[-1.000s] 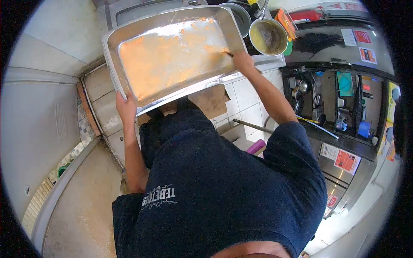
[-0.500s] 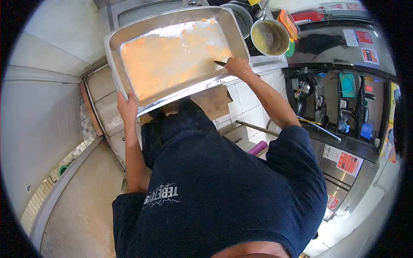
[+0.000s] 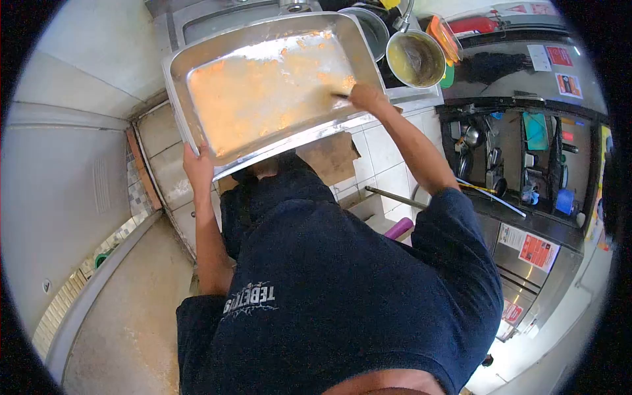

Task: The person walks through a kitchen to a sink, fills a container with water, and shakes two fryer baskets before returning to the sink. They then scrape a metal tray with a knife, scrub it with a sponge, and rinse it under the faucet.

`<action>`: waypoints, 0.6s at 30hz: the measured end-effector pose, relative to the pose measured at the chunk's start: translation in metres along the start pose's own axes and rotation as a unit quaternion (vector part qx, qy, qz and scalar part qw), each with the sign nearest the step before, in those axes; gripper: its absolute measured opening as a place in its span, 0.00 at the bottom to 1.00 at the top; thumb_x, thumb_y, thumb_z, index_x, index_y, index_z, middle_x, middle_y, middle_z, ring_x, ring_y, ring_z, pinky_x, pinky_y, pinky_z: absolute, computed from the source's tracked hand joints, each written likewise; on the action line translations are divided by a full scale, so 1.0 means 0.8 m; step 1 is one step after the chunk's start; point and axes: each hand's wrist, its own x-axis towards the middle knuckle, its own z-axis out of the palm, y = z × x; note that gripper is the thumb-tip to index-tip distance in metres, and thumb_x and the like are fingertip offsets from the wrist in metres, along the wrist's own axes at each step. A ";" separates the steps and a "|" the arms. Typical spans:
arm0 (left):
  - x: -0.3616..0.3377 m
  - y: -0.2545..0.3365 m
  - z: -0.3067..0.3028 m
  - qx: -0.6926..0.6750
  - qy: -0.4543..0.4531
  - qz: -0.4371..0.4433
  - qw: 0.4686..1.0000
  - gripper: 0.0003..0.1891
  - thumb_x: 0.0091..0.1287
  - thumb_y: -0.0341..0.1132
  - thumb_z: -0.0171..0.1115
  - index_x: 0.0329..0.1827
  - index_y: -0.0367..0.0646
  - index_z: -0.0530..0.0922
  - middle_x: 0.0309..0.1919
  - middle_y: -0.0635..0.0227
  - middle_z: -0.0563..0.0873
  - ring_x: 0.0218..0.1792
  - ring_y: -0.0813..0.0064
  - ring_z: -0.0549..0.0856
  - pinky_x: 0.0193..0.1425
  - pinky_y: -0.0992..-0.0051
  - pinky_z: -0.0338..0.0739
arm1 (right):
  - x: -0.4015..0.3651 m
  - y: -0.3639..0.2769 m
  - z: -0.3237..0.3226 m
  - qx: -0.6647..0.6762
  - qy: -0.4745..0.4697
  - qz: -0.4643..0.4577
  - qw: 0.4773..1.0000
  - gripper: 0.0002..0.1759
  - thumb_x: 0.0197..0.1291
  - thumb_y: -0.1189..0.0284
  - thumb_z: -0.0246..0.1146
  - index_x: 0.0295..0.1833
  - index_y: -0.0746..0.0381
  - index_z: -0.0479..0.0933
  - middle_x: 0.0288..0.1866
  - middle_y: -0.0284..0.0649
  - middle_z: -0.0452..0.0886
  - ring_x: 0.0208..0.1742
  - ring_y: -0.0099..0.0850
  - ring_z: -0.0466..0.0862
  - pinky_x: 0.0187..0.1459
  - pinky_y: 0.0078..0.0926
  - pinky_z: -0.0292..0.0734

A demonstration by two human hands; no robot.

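Observation:
A large rectangular metal pan point(image 3: 289, 136) sits tilted at the sink counter, its bottom coated with orange residue point(image 3: 240, 95) and small crumbs. My left hand point(image 3: 198, 167) grips the pan's rim at its near left corner, thumb over the edge. Inside the right end of the pan, my right hand point(image 3: 368, 99) is closed around a tool with a short dark blade point(image 3: 340, 96). The blade points left, low over the pan bottom, and is blurred; its handle is hidden in my fist.
Right of the pan stands a round pot point(image 3: 416, 59) with yellowish residue, beneath a faucet point(image 3: 403, 23). Behind it are another metal pot point(image 3: 368, 29) and orange containers point(image 3: 442, 39). Dark shelves point(image 3: 513, 155) with utensils line the right side. A long stick point(image 3: 395, 196) slants near my right side.
The dark blade shifts slightly within the pan's right end and blurs with motion. My left hand keeps its hold on the rim. The whole view shifts a little.

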 end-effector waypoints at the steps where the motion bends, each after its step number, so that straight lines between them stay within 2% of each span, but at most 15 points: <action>1: -0.002 0.002 0.002 -0.001 0.000 0.005 1.000 0.13 0.61 0.34 0.55 0.45 0.35 0.72 0.37 0.51 0.81 0.39 0.59 0.81 0.43 0.67 0.72 | 0.001 0.019 0.007 0.001 0.004 0.002 1.000 0.14 0.53 0.67 0.51 0.35 0.64 0.79 0.34 0.54 0.80 0.38 0.49 0.81 0.42 0.43 0.76; 3: -0.003 0.007 -0.001 -0.005 0.000 -0.002 1.000 0.14 0.61 0.34 0.55 0.46 0.35 0.71 0.37 0.50 0.81 0.39 0.57 0.80 0.43 0.67 0.72 | 0.012 0.032 0.006 0.069 0.137 0.070 0.986 0.15 0.53 0.67 0.51 0.37 0.64 0.80 0.39 0.56 0.79 0.42 0.48 0.80 0.45 0.43 0.75; 4: 0.000 0.003 -0.002 -0.002 0.004 0.009 1.000 0.14 0.61 0.34 0.55 0.46 0.35 0.71 0.37 0.50 0.81 0.39 0.57 0.80 0.43 0.67 0.72 | 0.022 0.028 0.005 0.021 0.059 0.056 0.996 0.16 0.53 0.67 0.50 0.37 0.65 0.79 0.41 0.57 0.78 0.44 0.48 0.80 0.45 0.42 0.75; 6: 0.003 -0.009 0.003 0.031 0.008 0.021 0.999 0.14 0.60 0.34 0.55 0.46 0.35 0.71 0.37 0.49 0.80 0.40 0.54 0.80 0.44 0.66 0.71 | 0.044 0.022 0.007 0.027 0.071 0.050 0.996 0.17 0.54 0.67 0.49 0.38 0.66 0.78 0.40 0.57 0.78 0.44 0.48 0.80 0.46 0.42 0.75; 8: 0.002 -0.009 0.003 0.017 -0.001 0.023 1.000 0.14 0.60 0.33 0.55 0.46 0.34 0.71 0.37 0.48 0.80 0.41 0.53 0.80 0.44 0.66 0.71 | 0.034 0.001 -0.027 0.098 0.094 0.100 0.986 0.18 0.55 0.66 0.47 0.38 0.68 0.77 0.38 0.58 0.78 0.44 0.49 0.79 0.48 0.40 0.74; 11: 0.002 -0.015 0.003 0.015 -0.002 0.038 0.999 0.15 0.60 0.32 0.55 0.47 0.34 0.71 0.37 0.49 0.80 0.41 0.54 0.80 0.45 0.67 0.71 | 0.118 0.001 0.016 0.180 0.132 0.163 0.961 0.17 0.55 0.67 0.47 0.39 0.67 0.76 0.41 0.59 0.78 0.47 0.48 0.78 0.49 0.40 0.73; 12: -0.001 -0.008 -0.001 0.008 -0.009 0.038 0.999 0.15 0.59 0.31 0.55 0.47 0.34 0.70 0.37 0.50 0.80 0.40 0.55 0.80 0.45 0.67 0.71 | 0.116 -0.015 0.000 0.193 0.141 0.169 0.956 0.17 0.55 0.67 0.47 0.39 0.67 0.76 0.41 0.59 0.78 0.47 0.48 0.78 0.49 0.40 0.73; 14: -0.005 0.006 -0.002 0.006 -0.015 0.053 0.998 0.15 0.59 0.31 0.55 0.47 0.33 0.70 0.37 0.51 0.80 0.40 0.56 0.80 0.45 0.67 0.71 | 0.115 -0.060 -0.028 0.276 0.207 0.224 0.911 0.16 0.55 0.68 0.49 0.42 0.67 0.74 0.41 0.58 0.77 0.46 0.47 0.79 0.47 0.41 0.74; 16: -0.010 0.016 -0.001 0.005 -0.007 0.033 0.999 0.14 0.59 0.29 0.55 0.48 0.33 0.70 0.37 0.52 0.80 0.39 0.59 0.79 0.44 0.68 0.71 | 0.119 -0.096 -0.023 0.306 0.224 0.215 0.900 0.14 0.54 0.70 0.49 0.43 0.66 0.72 0.39 0.56 0.77 0.45 0.48 0.79 0.44 0.41 0.75; 18: -0.003 -0.006 0.003 -0.006 -0.015 0.044 0.999 0.14 0.60 0.29 0.54 0.47 0.33 0.70 0.37 0.53 0.80 0.39 0.60 0.79 0.44 0.69 0.71 | 0.093 -0.142 -0.016 0.236 0.209 0.104 0.943 0.12 0.55 0.72 0.48 0.41 0.67 0.72 0.37 0.55 0.78 0.40 0.47 0.80 0.41 0.42 0.76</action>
